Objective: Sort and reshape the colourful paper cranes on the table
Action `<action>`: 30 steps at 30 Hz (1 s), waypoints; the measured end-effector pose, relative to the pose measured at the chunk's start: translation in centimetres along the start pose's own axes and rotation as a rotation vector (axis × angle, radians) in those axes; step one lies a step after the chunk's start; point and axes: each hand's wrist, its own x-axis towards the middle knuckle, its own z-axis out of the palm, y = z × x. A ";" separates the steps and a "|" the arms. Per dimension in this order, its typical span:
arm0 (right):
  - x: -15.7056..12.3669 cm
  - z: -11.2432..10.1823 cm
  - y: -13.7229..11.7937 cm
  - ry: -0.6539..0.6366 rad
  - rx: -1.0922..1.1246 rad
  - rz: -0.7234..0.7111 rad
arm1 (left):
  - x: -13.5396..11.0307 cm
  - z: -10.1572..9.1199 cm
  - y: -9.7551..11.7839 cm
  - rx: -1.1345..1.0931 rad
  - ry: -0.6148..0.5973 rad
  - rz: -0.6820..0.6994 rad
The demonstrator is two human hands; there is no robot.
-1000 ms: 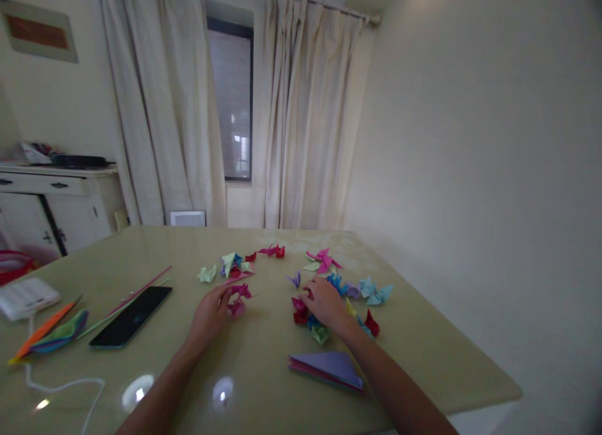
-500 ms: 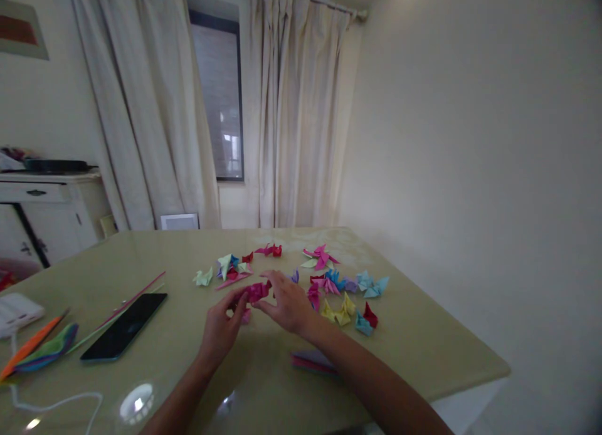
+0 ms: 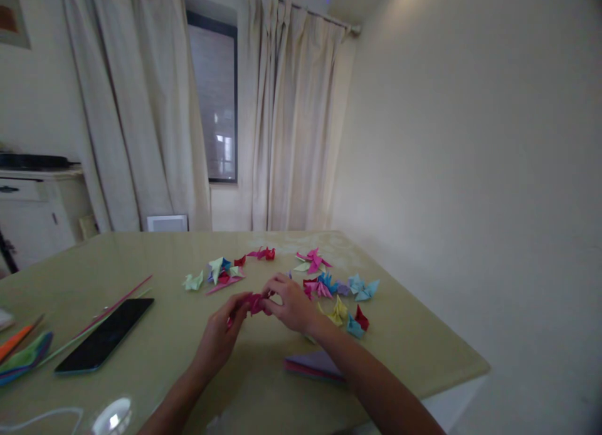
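Between my two hands, above the table, is a small pink folded paper piece (image 3: 255, 303). My left hand (image 3: 224, 327) pinches its left end between thumb and fingers. On the other side, my right hand (image 3: 289, 303) closes its thumb and fingertips on the right end. The fingers hide part of the paper, so its exact fold is unclear. Just beyond my hands lies a cluster of folded paper cranes (image 3: 226, 272) in green, blue, red and pink. More cranes, among them a yellow one (image 3: 337, 311) and a light blue one (image 3: 364, 289), lie to the right of my right hand.
A stack of coloured paper sheets (image 3: 313, 365) lies under my right forearm. On the left are a black phone (image 3: 106, 335), thin pink and green strips (image 3: 117, 304), and an orange and green feather-like item (image 3: 23, 353). The greenish table (image 3: 414, 335) meets a wall at right.
My right fingers have curled in closer on the pink paper, and less of it shows. The camera view has shifted slightly, so the table things appear further left.
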 end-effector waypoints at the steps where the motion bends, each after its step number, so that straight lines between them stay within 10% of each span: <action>1: -0.2 -0.5 0.3 0.025 0.010 0.012 | 0.1 -0.1 -0.4 0.031 0.001 -0.006; 7: -3.7 -7.2 6.5 0.440 0.031 0.181 | 0.4 -1.9 -5.0 0.659 0.003 -0.072; 14: -13.8 -15.7 15.6 0.942 -0.257 0.653 | 0.7 -2.0 -6.3 0.539 -0.188 -0.107; 19: -18.4 -16.1 19.8 0.899 -0.289 0.855 | 0.7 -0.8 -6.0 0.491 -0.156 -0.104; 30: -19.3 -14.8 22.6 0.806 -0.313 0.920 | 0.1 0.2 -3.9 0.373 -0.241 -0.101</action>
